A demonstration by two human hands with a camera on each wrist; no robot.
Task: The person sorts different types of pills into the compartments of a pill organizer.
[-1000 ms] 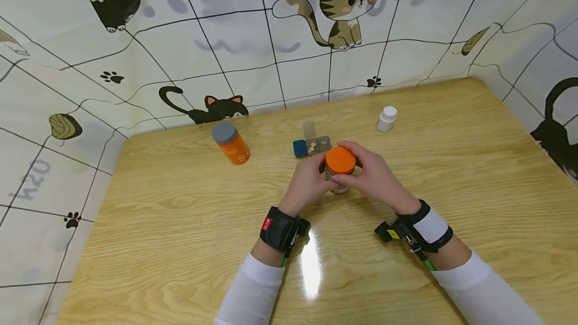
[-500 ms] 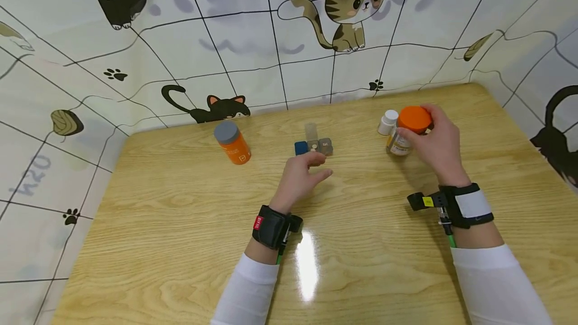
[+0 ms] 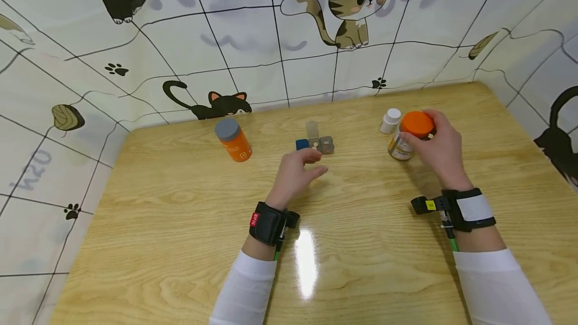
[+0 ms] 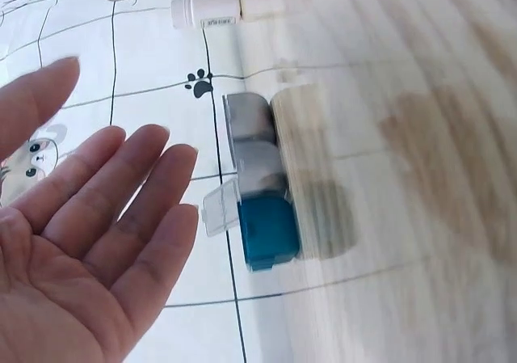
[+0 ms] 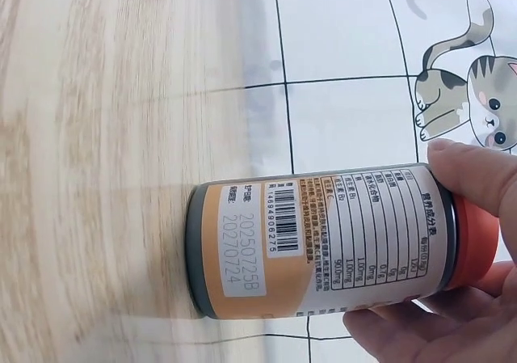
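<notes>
The jar (image 3: 400, 150) stands roughly upright on the right of the table (image 3: 180, 239), its base down at the wood; whether it bears full weight there I cannot tell. The right hand (image 3: 439, 152) grips it near the top, thumb and fingers curled round opposite sides at and just below the orange lid (image 3: 417, 124), so most of the labelled body lies below the grip. Just beside it stands the white bottle (image 3: 390, 121). Well to the left, the left hand (image 3: 292, 174) is relaxed, thumb and fingers parted, just in front of the pill box (image 3: 326, 145), whose middle lid is raised over pale pills. Farther left stands the orange bottle (image 3: 237, 148), grey-capped.
</notes>
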